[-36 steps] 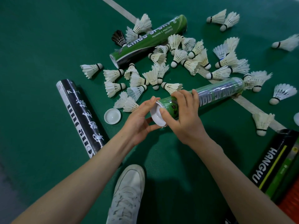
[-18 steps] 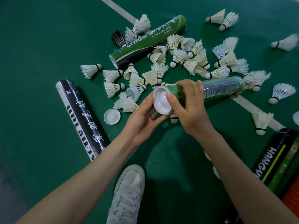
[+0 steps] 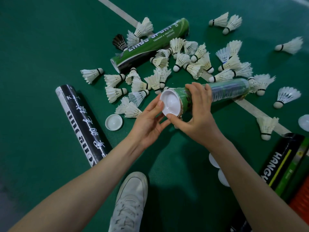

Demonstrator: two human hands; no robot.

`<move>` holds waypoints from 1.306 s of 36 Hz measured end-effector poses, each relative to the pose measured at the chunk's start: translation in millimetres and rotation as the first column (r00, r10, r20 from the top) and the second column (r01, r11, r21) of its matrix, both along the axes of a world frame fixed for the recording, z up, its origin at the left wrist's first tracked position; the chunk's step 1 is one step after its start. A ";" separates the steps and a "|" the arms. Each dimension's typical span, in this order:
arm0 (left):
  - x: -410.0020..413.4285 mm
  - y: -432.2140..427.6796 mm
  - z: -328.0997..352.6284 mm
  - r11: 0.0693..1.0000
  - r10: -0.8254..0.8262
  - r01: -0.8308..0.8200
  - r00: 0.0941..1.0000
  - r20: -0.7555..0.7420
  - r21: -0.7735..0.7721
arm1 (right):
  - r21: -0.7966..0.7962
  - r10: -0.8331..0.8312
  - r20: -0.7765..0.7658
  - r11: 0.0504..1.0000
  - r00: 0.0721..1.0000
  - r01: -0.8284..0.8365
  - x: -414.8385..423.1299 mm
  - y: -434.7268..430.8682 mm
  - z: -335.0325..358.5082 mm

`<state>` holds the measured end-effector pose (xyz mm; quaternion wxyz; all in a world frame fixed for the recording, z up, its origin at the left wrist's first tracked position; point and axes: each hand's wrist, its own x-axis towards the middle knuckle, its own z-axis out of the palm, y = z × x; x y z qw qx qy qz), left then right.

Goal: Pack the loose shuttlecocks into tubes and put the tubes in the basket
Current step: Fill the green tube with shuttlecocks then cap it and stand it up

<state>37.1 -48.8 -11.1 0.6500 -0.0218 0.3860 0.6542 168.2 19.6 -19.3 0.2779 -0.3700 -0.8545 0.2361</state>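
My right hand [image 3: 197,114] grips the near end of a green shuttlecock tube [image 3: 224,91] that lies slanted above the court floor. A white cap [image 3: 170,102] sits in that end. My left hand [image 3: 148,121] pinches the cap's rim with thumb and fingers. Several loose white shuttlecocks [image 3: 184,64] are scattered on the floor beyond the tube, with one black one [image 3: 119,41] among them. Another green tube [image 3: 150,44] lies open-ended behind them. A black tube [image 3: 80,121] lies at the left.
A loose white cap [image 3: 114,122] lies on the floor by the black tube. More white caps [image 3: 215,162] lie near my right forearm. A black and yellow tube [image 3: 282,161] sits by an orange basket [image 3: 301,196] at the lower right. My white shoe [image 3: 130,201] is below.
The tube's capped end has lifted and turned toward me. My left hand has shifted onto the cap's rim while my right hand keeps its hold on the tube.
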 end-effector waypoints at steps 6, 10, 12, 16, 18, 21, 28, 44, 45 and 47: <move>7.1 -0.7 -5.4 0.998 0.027 -0.027 1.000 -0.011 -0.052 | -0.127 -0.002 -0.035 0.992 0.999 -0.003 3.3 -4.4 -5.0; 1.6 -3.7 -7.7 0.997 -0.007 0.002 0.998 -0.062 -0.075 | -0.184 0.036 -0.008 0.982 0.999 -0.036 5.4 -3.2 -10.4; -4.3 -6.8 -5.2 0.995 -0.060 0.051 0.993 -0.100 -0.086 | -0.181 0.050 -0.001 0.982 0.999 -0.049 5.0 -5.1 -15.5; -10.3 -10.3 -5.2 0.958 -0.274 0.221 0.891 -0.362 -0.181 | -0.386 0.145 -0.001 0.913 0.989 -0.134 5.5 -16.6 -24.3; -10.5 -11.9 -11.1 0.933 -0.340 0.234 0.824 -0.453 -0.275 | -0.534 0.156 -0.095 0.825 0.983 -0.183 7.8 -20.2 -27.8; -14.9 -14.3 -23.0 0.935 -0.294 0.118 0.783 -0.548 -0.334 | -0.640 -0.035 -0.212 0.761 0.977 -0.112 11.5 -16.0 -25.4; -39.4 -32.3 -35.7 0.929 -0.280 0.153 0.886 -0.370 -0.337 | -0.826 -0.643 -0.067 0.465 0.763 0.320 26.9 24.9 -44.3; -37.1 -20.3 -24.3 0.629 -0.684 0.544 0.046 -0.728 -0.556 | -0.963 -0.797 -0.144 0.249 0.586 0.102 26.2 40.9 -34.8; -29.1 -13.9 -21.2 0.623 -0.663 0.550 -0.004 -0.748 -0.555 | -0.955 -0.779 -0.162 0.278 0.606 0.101 22.8 40.6 -30.7; -13.4 -0.6 -14.8 0.654 -0.607 0.543 -0.037 -0.794 -0.526 | -0.933 -0.730 -0.198 0.346 0.654 0.103 17.9 42.7 -23.2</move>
